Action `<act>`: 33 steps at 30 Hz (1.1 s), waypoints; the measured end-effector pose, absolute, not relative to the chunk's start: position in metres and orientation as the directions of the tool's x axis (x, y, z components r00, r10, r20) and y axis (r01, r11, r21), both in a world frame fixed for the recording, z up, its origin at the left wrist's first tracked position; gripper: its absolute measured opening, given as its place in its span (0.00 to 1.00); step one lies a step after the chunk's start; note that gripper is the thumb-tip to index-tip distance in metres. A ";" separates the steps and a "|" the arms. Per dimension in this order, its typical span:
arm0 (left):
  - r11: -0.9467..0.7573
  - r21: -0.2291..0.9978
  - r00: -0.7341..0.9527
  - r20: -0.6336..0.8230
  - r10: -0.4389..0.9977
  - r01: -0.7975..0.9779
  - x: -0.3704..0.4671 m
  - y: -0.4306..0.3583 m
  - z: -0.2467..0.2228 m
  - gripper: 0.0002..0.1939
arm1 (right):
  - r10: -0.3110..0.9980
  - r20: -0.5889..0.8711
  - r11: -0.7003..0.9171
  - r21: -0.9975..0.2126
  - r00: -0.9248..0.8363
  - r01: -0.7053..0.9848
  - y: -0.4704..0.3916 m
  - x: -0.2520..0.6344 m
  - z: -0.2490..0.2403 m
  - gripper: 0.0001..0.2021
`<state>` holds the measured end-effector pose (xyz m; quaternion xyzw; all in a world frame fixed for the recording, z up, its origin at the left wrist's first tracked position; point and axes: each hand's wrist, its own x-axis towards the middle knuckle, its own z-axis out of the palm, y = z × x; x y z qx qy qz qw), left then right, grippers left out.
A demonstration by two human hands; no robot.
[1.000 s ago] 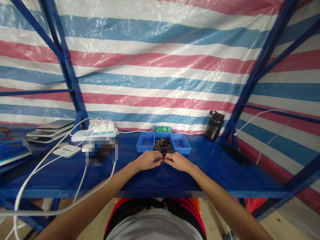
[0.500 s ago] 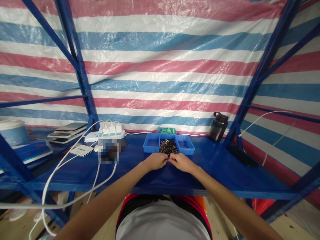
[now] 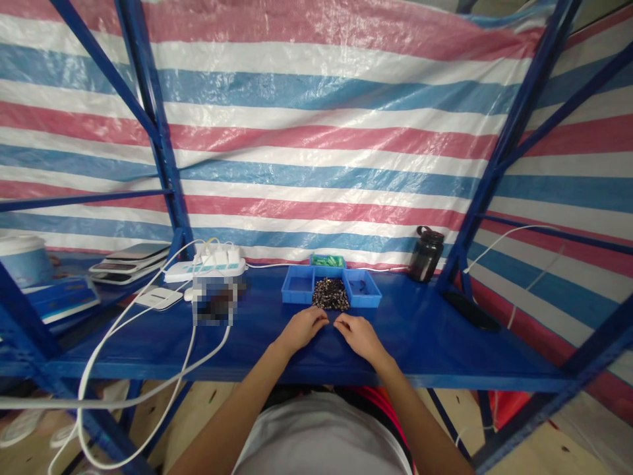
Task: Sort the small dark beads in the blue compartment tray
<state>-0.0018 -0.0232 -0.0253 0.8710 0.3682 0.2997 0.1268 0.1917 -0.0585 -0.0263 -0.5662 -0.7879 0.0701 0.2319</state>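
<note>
My left hand [image 3: 305, 328] is closed in a pinch in front of the pile of small dark and brassy pieces [image 3: 330, 293]. Just to its right, my right hand [image 3: 360, 333] is pinched too, with a small gap between the two. Whatever the fingertips hold is too small to make out. The pile lies between a left blue tray [image 3: 297, 297] and a right blue tray [image 3: 364, 301], the latter with a few small dark items in it. Behind the pile, a blue-green tray holds green pieces [image 3: 327, 260].
A dark bottle [image 3: 426, 255] and a black flat object [image 3: 469, 311] are at the right of the blue table [image 3: 415, 356]. At the left are a white power strip [image 3: 173, 272] with plugs, looping white cables [image 3: 91, 356], stacked devices [image 3: 129, 261] and a white tub [image 3: 24, 262].
Both hands have drawn back slightly from the pile toward the table's front edge, and the gap between them is wider. The view has shifted a little.
</note>
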 end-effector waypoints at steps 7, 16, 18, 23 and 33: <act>-0.665 0.498 0.490 0.449 0.747 0.557 -0.004 -0.020 -0.026 0.09 | 0.932 0.299 0.309 -0.364 -0.204 0.879 -0.062 0.182 -0.024 0.09; -0.702 0.444 0.558 0.425 0.712 0.557 0.002 -0.032 -0.018 0.08 | 0.908 0.319 0.404 -0.489 -0.273 0.773 -0.056 0.190 -0.026 0.10; -0.708 0.440 0.566 0.426 0.706 0.552 0.005 -0.033 -0.017 0.08 | 0.907 0.311 0.408 -0.471 -0.285 0.782 -0.056 0.190 -0.026 0.09; -0.706 0.449 0.578 0.407 0.707 0.548 0.005 -0.035 -0.016 0.08 | 0.901 0.319 0.419 -0.454 -0.296 0.787 -0.056 0.189 -0.027 0.09; -0.676 0.456 0.546 0.398 0.737 0.579 0.003 -0.037 -0.017 0.05 | 0.894 0.350 0.445 -0.604 -0.281 0.661 -0.053 0.191 -0.030 0.11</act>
